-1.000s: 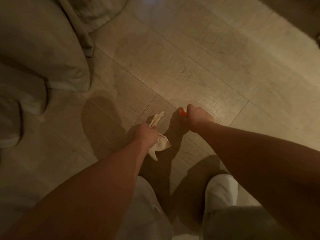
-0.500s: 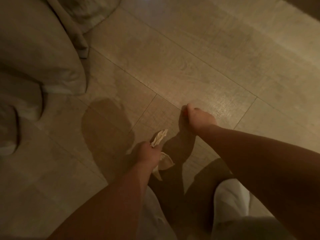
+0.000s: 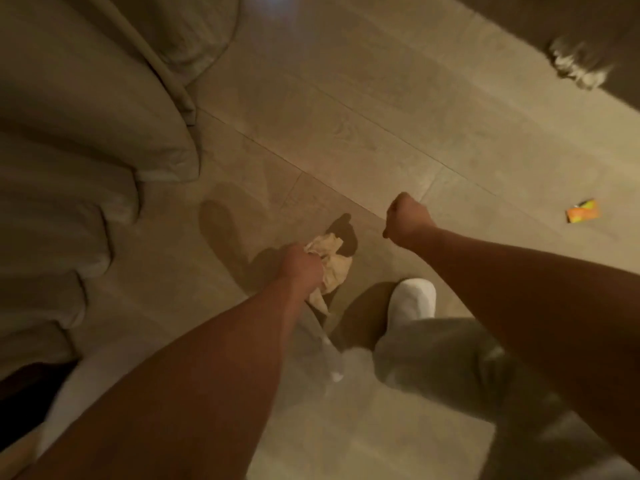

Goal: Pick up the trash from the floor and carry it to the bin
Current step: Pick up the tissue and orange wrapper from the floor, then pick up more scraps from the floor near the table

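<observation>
My left hand [image 3: 304, 266] is closed around a crumpled beige paper [image 3: 330, 261], which sticks out past the fingers above the tiled floor [image 3: 363, 133]. My right hand [image 3: 407, 220] is a tight fist held further right and slightly ahead; the small orange scrap it held a moment ago is hidden inside it. An orange and yellow wrapper [image 3: 583, 211] lies flat on the floor to the far right, well away from both hands. No bin is in view.
Beige sofa cushions [image 3: 79, 140] fill the left side. My white shoe [image 3: 414, 299] and grey trouser leg [image 3: 443, 355] are below the hands. A white crumpled object [image 3: 576, 65] lies on a dark rug edge at the upper right.
Both hands have risen from the floor with what they hold. The view has swung, bringing the orange wrapper and the rug into sight on the right.
</observation>
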The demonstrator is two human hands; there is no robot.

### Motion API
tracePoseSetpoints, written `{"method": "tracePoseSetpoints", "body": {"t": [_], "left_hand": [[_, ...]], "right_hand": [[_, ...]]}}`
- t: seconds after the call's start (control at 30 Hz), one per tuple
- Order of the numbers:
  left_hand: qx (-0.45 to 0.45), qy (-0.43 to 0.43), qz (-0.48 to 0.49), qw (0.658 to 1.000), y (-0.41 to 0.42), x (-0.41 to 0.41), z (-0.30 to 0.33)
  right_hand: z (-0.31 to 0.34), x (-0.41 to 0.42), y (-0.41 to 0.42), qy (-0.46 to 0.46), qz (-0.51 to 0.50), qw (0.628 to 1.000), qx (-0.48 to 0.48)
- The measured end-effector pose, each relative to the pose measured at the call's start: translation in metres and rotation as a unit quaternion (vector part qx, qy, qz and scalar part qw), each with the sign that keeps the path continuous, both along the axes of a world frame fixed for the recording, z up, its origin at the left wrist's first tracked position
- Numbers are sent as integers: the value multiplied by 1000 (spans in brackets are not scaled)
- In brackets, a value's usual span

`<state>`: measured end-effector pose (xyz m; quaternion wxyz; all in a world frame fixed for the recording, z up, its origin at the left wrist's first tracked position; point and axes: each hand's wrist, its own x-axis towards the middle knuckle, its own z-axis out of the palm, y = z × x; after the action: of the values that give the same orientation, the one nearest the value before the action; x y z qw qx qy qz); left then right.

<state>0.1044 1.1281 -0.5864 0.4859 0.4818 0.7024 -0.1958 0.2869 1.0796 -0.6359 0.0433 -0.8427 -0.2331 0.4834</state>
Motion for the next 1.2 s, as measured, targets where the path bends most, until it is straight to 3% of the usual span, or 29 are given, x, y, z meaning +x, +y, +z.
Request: {"method": "tracePoseSetpoints", "body": {"t": [0.1,0.2,0.33,0.5,0.77,0.87,1.0,1.2], "left_hand": [[-7,-60,-8,998,-11,13,86],[-48,-90,33,994,-25,22,176],[-47,-86,-37,995,-30,55,299],[12,-82,-115,990,-42,119,391],[-2,-118,-192,974,-89,241,432],[-26,-112,-171,978,-94,285,433],[-50,-104,-222,968,-86,338,419],[-17,-66,-468,881,-39,436,383]], "right_hand": [[83,8,-26,43,-9,998,-38],[179,15,-66,42,-102,994,-10],[319,36,-133,26,-212,977,26],[411,69,-206,3,-318,948,35],[452,118,-276,-15,-433,900,53],[454,137,-281,-8,-494,867,65],[445,165,-276,-10,-556,827,79],[409,223,-233,-22,-624,778,65]]}}
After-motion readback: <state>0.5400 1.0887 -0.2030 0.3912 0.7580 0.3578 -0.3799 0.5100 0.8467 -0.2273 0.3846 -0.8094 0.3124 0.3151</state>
